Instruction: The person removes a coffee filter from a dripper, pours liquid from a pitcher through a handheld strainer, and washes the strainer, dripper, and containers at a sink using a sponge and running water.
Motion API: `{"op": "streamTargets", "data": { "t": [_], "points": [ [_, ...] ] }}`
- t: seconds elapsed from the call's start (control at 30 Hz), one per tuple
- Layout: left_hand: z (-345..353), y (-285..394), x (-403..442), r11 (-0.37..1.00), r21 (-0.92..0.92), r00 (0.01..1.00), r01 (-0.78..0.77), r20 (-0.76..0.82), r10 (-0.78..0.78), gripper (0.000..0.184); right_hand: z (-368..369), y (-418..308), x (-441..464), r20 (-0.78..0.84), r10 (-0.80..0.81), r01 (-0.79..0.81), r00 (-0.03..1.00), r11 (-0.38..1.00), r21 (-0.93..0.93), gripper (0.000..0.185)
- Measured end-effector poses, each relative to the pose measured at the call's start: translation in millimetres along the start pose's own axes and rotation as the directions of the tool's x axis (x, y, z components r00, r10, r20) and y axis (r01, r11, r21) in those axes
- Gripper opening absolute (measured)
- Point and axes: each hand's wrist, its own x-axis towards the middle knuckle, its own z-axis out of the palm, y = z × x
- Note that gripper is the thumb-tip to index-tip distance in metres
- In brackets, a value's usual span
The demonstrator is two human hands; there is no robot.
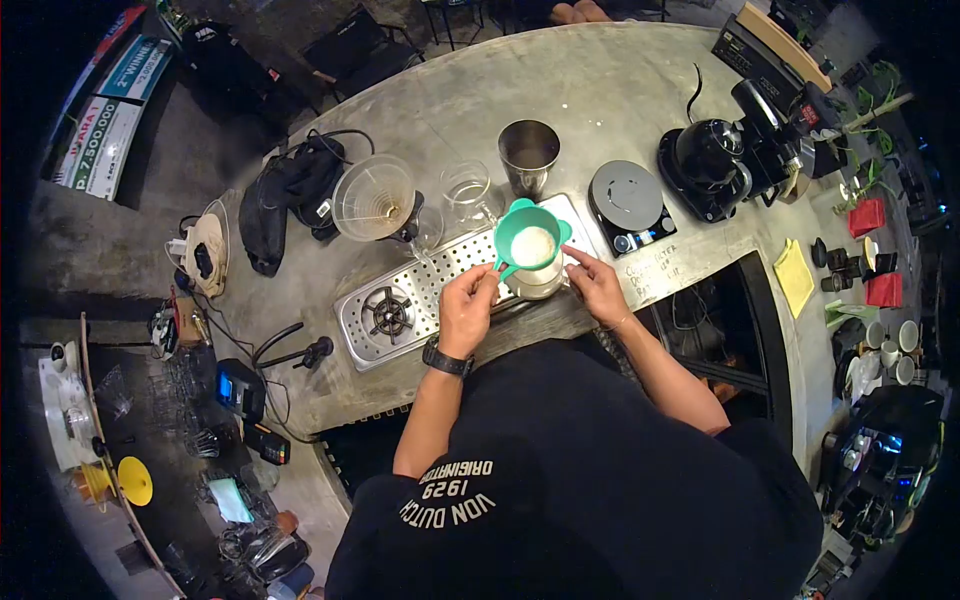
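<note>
A green funnel-like strainer (521, 222) with something whitish in its middle sits over a glass vessel (540, 284) on the perforated metal drip tray (350, 311). My left hand (470, 305) has its fingers closed on the strainer's handle at the lower left. My right hand (597, 286) is at the right side, thumb and fingertips close together by the strainer's edge and the glass; what they pinch is hard to make out. Behind stand a metal cup (529, 150) and a clear glass (466, 188).
A clear cone dripper (375, 197) stands on the left, a round black scale or hotplate (626, 195) on the right. Farther right is a black kettle (708, 155). A black bag (268, 215) and cables lie on the left of the counter (430, 100).
</note>
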Motion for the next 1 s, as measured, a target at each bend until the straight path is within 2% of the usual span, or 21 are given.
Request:
{"op": "streamTargets", "data": {
  "t": [0.07, 0.27, 0.4, 0.57, 0.77, 0.9, 1.0],
  "points": [
    [0, 11, -1, 1.000, -0.004, 0.999, -0.010, -0.044, 0.010, 0.024, 1, 0, 1, 0.005, -0.001, 0.001, 1.000, 1.000, 0.018, 0.037],
    [-2, 45, -10, 0.997, 0.048, 0.997, -0.060, -0.039, 0.062, 0.026, 1, -3, 1, 0.004, 0.013, -0.013, 1.000, 0.999, 0.047, 0.036],
    [-2, 68, -23, 0.988, 0.055, 0.986, -0.144, -0.075, 0.148, 0.026, 3, -4, 0, -0.005, 0.011, -0.010, 1.000, 0.999, 0.041, 0.036],
    [4, 60, -26, 0.974, 0.144, 0.981, -0.172, -0.069, 0.184, 0.026, 2, 2, 2, -0.020, 0.008, -0.007, 1.000, 1.000, 0.014, 0.036],
    [6, 8, -8, 0.947, 0.285, 0.983, -0.150, -0.057, 0.173, 0.026, 4, 4, 3, -0.043, 0.041, -0.038, 0.998, 0.997, 0.066, 0.038],
    [5, 16, -11, 0.942, 0.306, 0.985, -0.136, -0.062, 0.162, 0.025, 7, -1, 1, -0.064, -0.038, 0.036, 0.997, 0.999, -0.023, 0.037],
    [1, -1, -6, 0.935, 0.331, 0.986, -0.129, -0.056, 0.156, 0.025, 7, -4, 1, -0.052, -0.016, 0.013, 0.999, 0.998, -0.059, 0.036]
  ]
}}
